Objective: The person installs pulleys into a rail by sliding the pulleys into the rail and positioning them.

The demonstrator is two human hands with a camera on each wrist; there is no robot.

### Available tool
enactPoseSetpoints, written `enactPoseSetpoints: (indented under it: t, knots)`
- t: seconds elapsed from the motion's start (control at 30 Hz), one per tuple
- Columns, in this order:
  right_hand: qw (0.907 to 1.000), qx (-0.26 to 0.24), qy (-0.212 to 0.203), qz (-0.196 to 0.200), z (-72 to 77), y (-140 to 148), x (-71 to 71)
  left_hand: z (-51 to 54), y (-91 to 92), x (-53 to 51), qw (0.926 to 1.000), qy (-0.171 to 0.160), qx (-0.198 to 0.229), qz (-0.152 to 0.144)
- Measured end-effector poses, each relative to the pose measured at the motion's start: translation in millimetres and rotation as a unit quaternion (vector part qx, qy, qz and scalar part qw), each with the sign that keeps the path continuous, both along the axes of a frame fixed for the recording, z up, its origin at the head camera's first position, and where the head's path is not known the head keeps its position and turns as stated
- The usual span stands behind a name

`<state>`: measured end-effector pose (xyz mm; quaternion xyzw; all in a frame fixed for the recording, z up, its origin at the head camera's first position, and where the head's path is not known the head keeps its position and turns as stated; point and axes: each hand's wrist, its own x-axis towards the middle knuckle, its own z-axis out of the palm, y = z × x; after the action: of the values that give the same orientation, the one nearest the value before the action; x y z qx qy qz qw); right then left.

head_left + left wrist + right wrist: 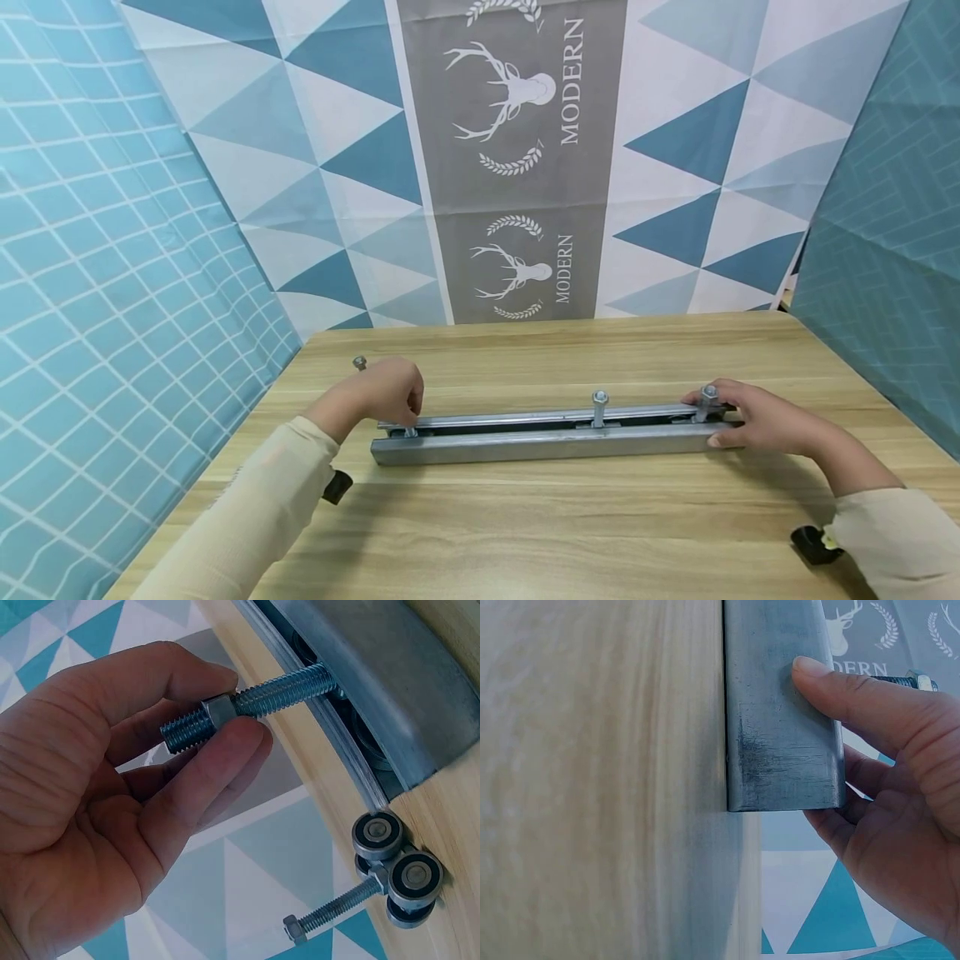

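Note:
A grey metal track rail (540, 447) lies lengthwise on the table, its slot facing up. In the left wrist view, my left hand (97, 772) pinches the hex nut (220, 711) on a threaded bolt (289, 690) rising from the slot near the rail's left end. My right hand (772, 421) grips the rail's right end, thumb on its near side. Two more bolts stand up from the slot: one right of the middle (599, 408), another beside my right fingers (707, 404). A roller trolley (415, 876) with its own bolt sits off the rail's left end.
The wood-grain table (570, 533) carries everything. Behind it hangs a patterned cloth (517, 192) with triangles and deer heads. Blue-checked cloth (97, 250) lines the left side, and a darker teal cloth (892, 250) hangs on the right.

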<state>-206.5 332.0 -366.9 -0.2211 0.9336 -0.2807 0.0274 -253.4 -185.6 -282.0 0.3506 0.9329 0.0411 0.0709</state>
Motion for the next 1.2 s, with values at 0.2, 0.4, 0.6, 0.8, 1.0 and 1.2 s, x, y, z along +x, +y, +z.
enactPoseSetpoints:
  t: [0.2,0.4,0.6,0.8,1.0,1.2]
  knots:
    - [1.0000,0.003,0.006,0.001,-0.6,1,-0.4,-2.0,5.0,-0.9,0.9997,0.008,0.012,-0.020]
    - [1.0000,0.001,0.008,0.005,-1.5,1,-1.0,-1.6,13.8,1.5,0.9988,0.020,0.020,-0.040]
    - [1.0000,-0.001,0.004,0.005,-1.7,1,-1.3,-1.6,22.2,5.0,0.9979,0.033,0.017,-0.053]
    - [1.0000,0.000,0.004,0.006,-1.3,0,-2.1,-4.5,29.6,4.1,0.9965,0.047,0.013,-0.068]
    - [1.0000,-0.002,0.000,0.006,-0.9,0,-1.9,-6.4,35.9,2.9,0.9957,0.047,0.017,-0.078]
    - [0.9999,-0.007,-0.002,0.008,-1.2,1,-1.5,-5.8,43.6,4.5,0.9958,0.047,0.012,-0.078]
